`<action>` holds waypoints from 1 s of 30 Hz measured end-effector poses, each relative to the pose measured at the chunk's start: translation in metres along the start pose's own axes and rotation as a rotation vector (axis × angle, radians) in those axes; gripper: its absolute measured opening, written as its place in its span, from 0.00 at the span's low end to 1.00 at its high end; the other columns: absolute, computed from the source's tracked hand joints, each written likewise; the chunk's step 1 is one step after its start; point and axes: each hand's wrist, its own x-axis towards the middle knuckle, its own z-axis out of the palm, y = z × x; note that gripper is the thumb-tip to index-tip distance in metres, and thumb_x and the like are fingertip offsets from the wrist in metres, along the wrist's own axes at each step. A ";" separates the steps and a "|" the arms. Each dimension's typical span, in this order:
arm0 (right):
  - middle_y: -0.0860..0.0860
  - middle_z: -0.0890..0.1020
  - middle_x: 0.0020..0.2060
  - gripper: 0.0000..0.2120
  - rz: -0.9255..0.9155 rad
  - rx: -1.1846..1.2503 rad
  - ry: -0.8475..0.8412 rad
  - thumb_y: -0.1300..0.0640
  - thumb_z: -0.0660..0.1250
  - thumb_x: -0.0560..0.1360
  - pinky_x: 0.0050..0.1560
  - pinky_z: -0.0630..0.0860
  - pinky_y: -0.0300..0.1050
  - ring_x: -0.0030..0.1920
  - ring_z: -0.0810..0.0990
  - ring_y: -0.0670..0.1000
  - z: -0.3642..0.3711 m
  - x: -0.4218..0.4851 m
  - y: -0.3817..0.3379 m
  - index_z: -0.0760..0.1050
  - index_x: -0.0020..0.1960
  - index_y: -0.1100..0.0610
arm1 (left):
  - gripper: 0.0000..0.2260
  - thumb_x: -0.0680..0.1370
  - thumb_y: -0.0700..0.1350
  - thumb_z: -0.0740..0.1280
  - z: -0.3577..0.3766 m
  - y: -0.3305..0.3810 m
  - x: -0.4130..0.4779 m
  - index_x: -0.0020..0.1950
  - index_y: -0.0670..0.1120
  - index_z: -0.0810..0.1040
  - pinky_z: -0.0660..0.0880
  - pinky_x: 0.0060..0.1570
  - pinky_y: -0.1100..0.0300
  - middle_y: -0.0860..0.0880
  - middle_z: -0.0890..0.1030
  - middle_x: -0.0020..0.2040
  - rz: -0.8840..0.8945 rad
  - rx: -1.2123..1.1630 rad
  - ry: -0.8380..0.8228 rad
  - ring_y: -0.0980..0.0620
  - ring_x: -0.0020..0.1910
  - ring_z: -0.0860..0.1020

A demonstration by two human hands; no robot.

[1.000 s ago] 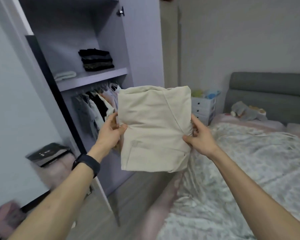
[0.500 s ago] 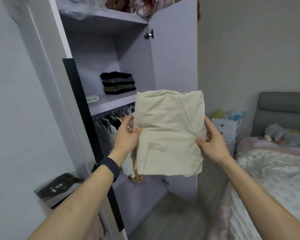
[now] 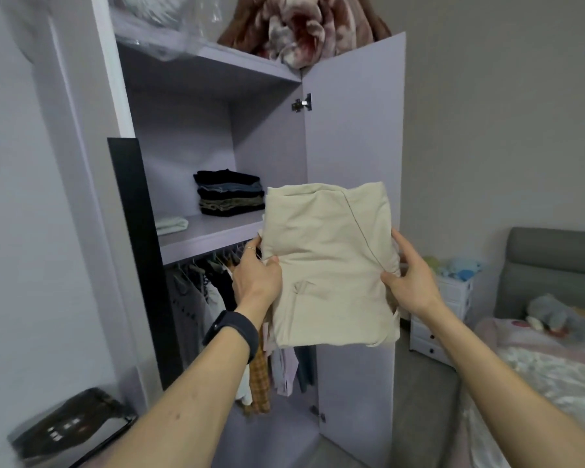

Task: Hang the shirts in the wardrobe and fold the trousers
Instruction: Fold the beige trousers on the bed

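Holding noted: folded beige trousers [image 3: 328, 265] are up in the air in front of the open wardrobe [image 3: 183, 130], carried by both hands.

- Left hand [image 3: 255, 278]: grips the left edge of the bundle, thumb on the front face, fingers curled behind. A ring [image 3: 250, 248] is on one finger and a black wristband [image 3: 232, 334] on the wrist.
- Right hand [image 3: 411, 278]: grips the right edge, thumb pressed on the front near a seam, fingers out of sight behind the cloth.
- The trousers are folded to a thick rectangle, held roughly upright with the top tilted slightly right. They rest on nothing. In view they cover the right end of the middle shelf [image 3: 203, 238] and part of the open door [image 3: 355, 130]. How close they are to the shelf cannot be judged.

Wardrobe contents:
- On the middle shelf is a stack of dark folded clothes [image 3: 230, 197], with a small pale folded item [image 3: 172, 225] to its left, apart from it.
- Below the shelf are hanging garments [image 3: 217, 292] on a rail, including an orange checked one [image 3: 259, 380] lower down.
- The top compartment holds a brown patterned blanket [image 3: 301, 28] and a clear plastic bag [image 3: 163, 25].

Room, right side:
- white drawer unit [image 3: 453, 298]
- grey headboard [image 3: 554, 258]
- bed [image 3: 537, 383] with a patterned cover
- grey soft toy [image 3: 551, 314] near the pillow end

A dark, blurred object [image 3: 68, 430] is at lower left. It could not be identified.
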 end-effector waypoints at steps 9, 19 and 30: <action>0.43 0.77 0.59 0.37 -0.024 -0.003 -0.051 0.66 0.66 0.76 0.55 0.70 0.40 0.53 0.77 0.50 0.071 0.138 0.066 0.60 0.79 0.42 | 0.22 0.82 0.46 0.63 0.068 -0.026 0.130 0.76 0.54 0.67 0.69 0.50 0.59 0.45 0.79 0.65 -0.036 0.052 0.070 0.41 0.61 0.77; 0.49 0.78 0.63 0.37 -0.104 0.009 -0.317 0.67 0.66 0.75 0.57 0.69 0.36 0.60 0.78 0.52 0.191 0.365 0.112 0.62 0.79 0.46 | 0.22 0.75 0.50 0.70 0.089 -0.043 0.331 0.68 0.54 0.73 0.78 0.59 0.45 0.45 0.80 0.64 -0.204 0.078 0.098 0.40 0.60 0.78; 0.56 0.80 0.60 0.30 -0.151 0.015 -0.471 0.69 0.68 0.72 0.63 0.75 0.48 0.61 0.80 0.58 0.326 0.565 0.069 0.71 0.73 0.56 | 0.11 0.80 0.43 0.69 0.052 -0.044 0.522 0.40 0.42 0.75 0.70 0.31 0.58 0.44 0.77 0.36 -0.228 0.035 0.245 0.45 0.32 0.74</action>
